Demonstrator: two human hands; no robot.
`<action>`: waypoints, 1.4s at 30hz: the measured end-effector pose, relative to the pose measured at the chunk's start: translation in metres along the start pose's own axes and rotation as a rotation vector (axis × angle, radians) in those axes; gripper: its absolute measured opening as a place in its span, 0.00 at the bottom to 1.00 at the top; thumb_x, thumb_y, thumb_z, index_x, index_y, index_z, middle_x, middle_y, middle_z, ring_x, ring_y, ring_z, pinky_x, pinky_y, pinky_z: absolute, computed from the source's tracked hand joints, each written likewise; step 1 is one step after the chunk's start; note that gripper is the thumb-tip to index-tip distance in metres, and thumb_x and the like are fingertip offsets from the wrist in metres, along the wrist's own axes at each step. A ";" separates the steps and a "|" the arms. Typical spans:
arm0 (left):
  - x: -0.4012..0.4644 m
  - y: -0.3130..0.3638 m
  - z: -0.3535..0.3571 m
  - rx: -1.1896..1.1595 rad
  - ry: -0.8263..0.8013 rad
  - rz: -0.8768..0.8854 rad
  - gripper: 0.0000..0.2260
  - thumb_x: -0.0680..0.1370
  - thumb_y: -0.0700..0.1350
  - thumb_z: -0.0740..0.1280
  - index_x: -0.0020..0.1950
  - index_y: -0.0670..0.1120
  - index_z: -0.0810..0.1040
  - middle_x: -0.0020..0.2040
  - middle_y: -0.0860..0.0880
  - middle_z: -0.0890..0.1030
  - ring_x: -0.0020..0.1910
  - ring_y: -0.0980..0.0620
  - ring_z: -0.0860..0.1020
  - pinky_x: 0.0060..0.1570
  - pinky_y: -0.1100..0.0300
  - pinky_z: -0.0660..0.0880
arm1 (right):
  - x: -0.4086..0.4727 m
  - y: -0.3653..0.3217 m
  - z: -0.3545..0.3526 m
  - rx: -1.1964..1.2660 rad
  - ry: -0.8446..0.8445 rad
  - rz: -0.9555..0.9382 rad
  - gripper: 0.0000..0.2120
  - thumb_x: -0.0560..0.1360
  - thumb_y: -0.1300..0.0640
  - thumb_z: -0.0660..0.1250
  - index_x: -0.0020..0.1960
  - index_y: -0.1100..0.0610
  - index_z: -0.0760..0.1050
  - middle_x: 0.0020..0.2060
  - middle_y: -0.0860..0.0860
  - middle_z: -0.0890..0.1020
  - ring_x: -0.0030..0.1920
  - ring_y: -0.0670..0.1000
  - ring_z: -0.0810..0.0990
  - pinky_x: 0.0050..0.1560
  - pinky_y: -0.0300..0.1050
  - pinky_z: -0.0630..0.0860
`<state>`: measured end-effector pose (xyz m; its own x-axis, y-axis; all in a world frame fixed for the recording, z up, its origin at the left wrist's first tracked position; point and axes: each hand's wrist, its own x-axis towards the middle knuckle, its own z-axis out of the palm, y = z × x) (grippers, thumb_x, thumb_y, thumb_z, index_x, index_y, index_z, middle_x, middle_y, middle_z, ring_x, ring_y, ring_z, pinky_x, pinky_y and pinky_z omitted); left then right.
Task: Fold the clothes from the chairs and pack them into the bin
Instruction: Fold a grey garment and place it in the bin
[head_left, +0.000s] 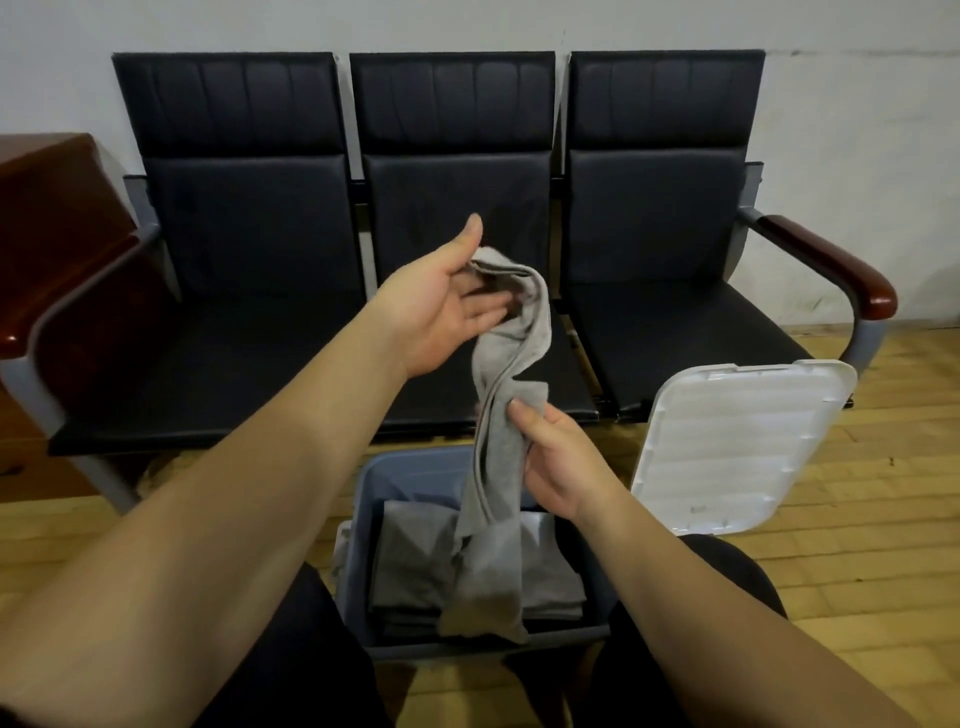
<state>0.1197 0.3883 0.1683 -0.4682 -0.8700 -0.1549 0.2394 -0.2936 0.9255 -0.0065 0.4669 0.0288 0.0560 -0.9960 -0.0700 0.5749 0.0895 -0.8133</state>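
The three chairs (452, 249) along the far wall are black padded vinyl, smooth and bare of clothes as far as you can see, with glossy reddish wood armrests at each end. Near you, between your knees, the bin (363, 525) is grey plastic with straight walls, and a flat grey stack (415, 561) of folded cloth already lies in it. Its white lid (737, 447), ribbed on the inside, leans open against the right chair.

The grey garment (498, 457) is soft knit, bunched into a long rope that hangs from the left hand down into the bin, its lower end resting on the stack. Your left hand (441, 306) is held palm up, thumb raised; the top of the cloth lies across its loosely curled fingers (whether they truly pinch it, I cannot tell). Your right hand (556, 457) pinches the cloth at mid-length between thumb and fingertips.

This looks like the last piece, so the task seems nearly done. To fold it well, shake the rope out flat first, find two corners or a seam, and square the edges before halving it. Knit slides and sags, so keep it taut between both hands, then lay it level on the stack
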 end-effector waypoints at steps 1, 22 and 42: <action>0.000 -0.007 -0.005 0.097 -0.018 -0.003 0.28 0.81 0.56 0.64 0.77 0.44 0.64 0.69 0.39 0.75 0.66 0.41 0.77 0.66 0.47 0.74 | 0.000 -0.004 0.003 0.046 0.011 -0.024 0.14 0.73 0.56 0.65 0.56 0.60 0.80 0.48 0.55 0.86 0.50 0.49 0.84 0.53 0.43 0.79; -0.051 -0.144 -0.024 0.723 0.275 0.603 0.21 0.80 0.40 0.67 0.73 0.50 0.70 0.65 0.60 0.74 0.66 0.68 0.71 0.62 0.72 0.69 | 0.010 -0.041 0.054 0.394 0.140 -0.158 0.30 0.72 0.53 0.69 0.72 0.60 0.72 0.62 0.54 0.81 0.65 0.52 0.78 0.70 0.50 0.71; -0.039 -0.024 -0.084 0.098 0.375 0.067 0.14 0.78 0.48 0.70 0.60 0.42 0.81 0.53 0.45 0.85 0.53 0.47 0.84 0.55 0.51 0.77 | -0.005 -0.102 -0.027 -0.224 0.368 0.097 0.15 0.80 0.47 0.64 0.58 0.57 0.79 0.49 0.54 0.87 0.49 0.52 0.86 0.50 0.50 0.82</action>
<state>0.2037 0.3958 0.1225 -0.1070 -0.9756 -0.1918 0.1681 -0.2079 0.9636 -0.0873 0.4631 0.0967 -0.2171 -0.9220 -0.3207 0.3882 0.2199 -0.8949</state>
